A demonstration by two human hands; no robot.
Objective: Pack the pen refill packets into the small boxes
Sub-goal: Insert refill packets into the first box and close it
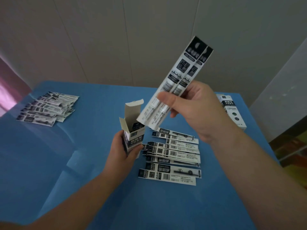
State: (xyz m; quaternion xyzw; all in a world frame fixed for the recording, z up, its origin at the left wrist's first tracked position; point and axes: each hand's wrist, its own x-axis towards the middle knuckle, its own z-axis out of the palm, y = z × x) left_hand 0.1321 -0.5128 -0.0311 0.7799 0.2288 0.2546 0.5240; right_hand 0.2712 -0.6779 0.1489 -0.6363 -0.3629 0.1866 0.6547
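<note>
**Head view: two refill packets poised over an open box**

Head camera, looking down on our hands: our right hand [189, 103] pinches two pen refill packets [176, 83] side by side, thumb across their front and fingers curled behind, so this grip is closed on the pair. The packets are tilted, upper ends up and to the right, lower ends just above the mouth of the small box [132, 130]. We cannot tell whether they touch the box rim.

Our left hand [123, 150] wraps round the lower part of that box, thumb on its front face, holding it upright just above the table [83, 163]. This grip is closed on the box. Its top flap stands open and something dark shows inside.

Just right of the box, a loose spread of refill packets [174, 155] lies flat on the blue table, overlapping one another, most with their barcodes up. A second pile of packets [48, 108] lies well apart at the far left. Another box [232, 112] lies at the far right edge, partly hidden behind our right hand. A pale panelled wall [116, 39] rises behind the table.
</note>
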